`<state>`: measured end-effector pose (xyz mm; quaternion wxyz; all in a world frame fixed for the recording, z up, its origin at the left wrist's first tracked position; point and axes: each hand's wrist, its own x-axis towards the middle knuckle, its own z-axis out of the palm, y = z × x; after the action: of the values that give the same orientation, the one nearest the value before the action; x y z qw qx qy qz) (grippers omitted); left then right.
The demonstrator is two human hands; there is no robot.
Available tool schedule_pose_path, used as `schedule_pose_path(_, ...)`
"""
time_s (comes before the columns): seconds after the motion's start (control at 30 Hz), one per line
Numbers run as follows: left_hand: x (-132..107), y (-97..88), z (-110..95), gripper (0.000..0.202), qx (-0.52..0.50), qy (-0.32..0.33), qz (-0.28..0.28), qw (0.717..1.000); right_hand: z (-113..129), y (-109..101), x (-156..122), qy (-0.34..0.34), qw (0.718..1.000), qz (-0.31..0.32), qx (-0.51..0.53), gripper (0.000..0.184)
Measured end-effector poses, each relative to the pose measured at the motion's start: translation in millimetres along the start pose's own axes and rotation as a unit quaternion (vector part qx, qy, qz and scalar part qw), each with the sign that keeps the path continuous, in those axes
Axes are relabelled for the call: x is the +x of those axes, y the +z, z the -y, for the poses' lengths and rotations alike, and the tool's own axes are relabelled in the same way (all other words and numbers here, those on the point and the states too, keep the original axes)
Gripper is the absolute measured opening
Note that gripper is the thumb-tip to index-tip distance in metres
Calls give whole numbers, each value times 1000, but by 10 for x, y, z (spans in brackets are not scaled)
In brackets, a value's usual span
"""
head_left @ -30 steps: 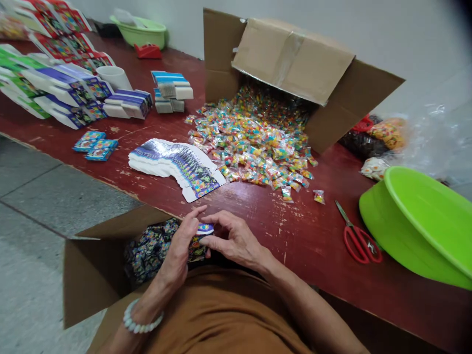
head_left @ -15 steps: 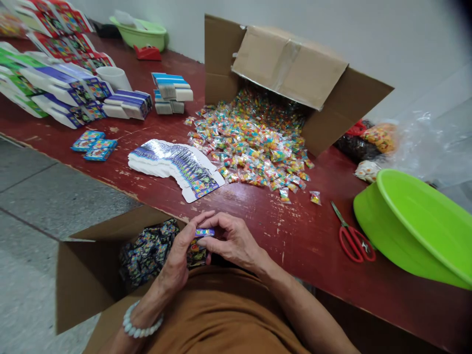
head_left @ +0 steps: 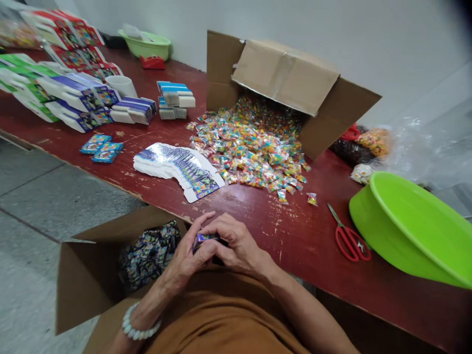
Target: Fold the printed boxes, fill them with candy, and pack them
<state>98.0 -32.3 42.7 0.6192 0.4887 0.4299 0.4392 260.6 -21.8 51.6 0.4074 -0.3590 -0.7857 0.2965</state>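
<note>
Both hands meet at the near edge of the red table point(head_left: 295, 236), pressed around one small printed box point(head_left: 202, 239). My left hand point(head_left: 188, 258), with a bead bracelet on the wrist, wraps the box from the left. My right hand point(head_left: 236, 243) covers it from the right, fingers curled over its top. Only a sliver of the box shows between the fingers. Just left of the hands, an open carton point(head_left: 92, 265) below the table edge holds several dark finished boxes point(head_left: 147, 255).
A fanned stack of flat box blanks point(head_left: 177, 167) lies ahead, beside a heap of small wrapped candies point(head_left: 254, 147) spilling from a tipped carton point(head_left: 287, 78). Red scissors point(head_left: 348, 238) and a green basin point(head_left: 416, 231) sit right. Stacked printed boxes point(head_left: 66, 93) fill the far left.
The fingers have closed tighter over the small box, which now shows less. The view has shifted slightly, so the table's things sit a little lower in the picture.
</note>
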Motion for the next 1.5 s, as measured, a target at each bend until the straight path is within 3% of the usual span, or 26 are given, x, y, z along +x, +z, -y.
schedule_pose_path(0.1, -6, 35, -61, 53, -115, -63, -14, 991, 55, 70, -15, 13, 999, -12, 28, 12)
schedule_pose_path(0.2, -40, 66, -161, 51, -200, -115, -35, 972, 130, 98, -26, 68, 990, -31, 120, 33)
schedule_pose_path(0.27, -90, 84, -234, 52, -217, -102, -34, 970, 192, 104, -36, 111, 975, -46, 188, 39)
schedule_pose_path(0.37, -195, 124, -345, 50, -222, -59, -26, 973, 306, 111, -56, 167, 938, -36, 300, 31)
schedule_pose_path(0.5, -343, 189, -498, 49, -220, -24, -23, 975, 472, 114, -68, 177, 910, -55, 371, 38)
schedule_pose_path(0.63, -392, 201, -581, 48, -209, -1, -19, 978, 562, 89, -27, 146, 938, -74, 306, 32)
schedule_pose_path(0.77, -276, 188, -584, 43, -243, -32, -21, 969, 530, -11, 70, 25, 990, -100, 94, 21)
schedule_pose_path(0.83, -193, 201, -593, 38, -280, -59, -32, 958, 484, -79, 106, -29, 994, -102, -7, 42)
schedule_pose_path(0.93, -97, 239, -615, 35, -334, -91, -50, 937, 412, -140, 111, -77, 989, -55, -113, 79)
schedule_pose_path(1.03, -54, 263, -591, 40, -364, -119, -40, 923, 377, -118, 76, -81, 978, -7, -194, 98)
schedule_pose_path(1.1, -44, 261, -537, 45, -362, -132, -37, 922, 374, -85, 59, -56, 970, 8, -237, 101)
schedule_pose_path(1.17, -41, 248, -472, 48, -353, -138, -43, 924, 371, -71, 59, -38, 967, 14, -250, 94)
schedule_pose_path(1.27, -48, 225, -408, 44, -336, -137, -41, 931, 346, -97, 90, -39, 982, 13, -186, 85)
schedule_pose_path(1.37, -67, 209, -398, 40, -328, -117, -40, 936, 307, -122, 126, -55, 995, 11, -81, 96)
schedule_pose_path(1.5, -77, 178, -403, 45, -296, -79, -18, 952, 254, -81, 127, -12, 998, -61, -15, 103)
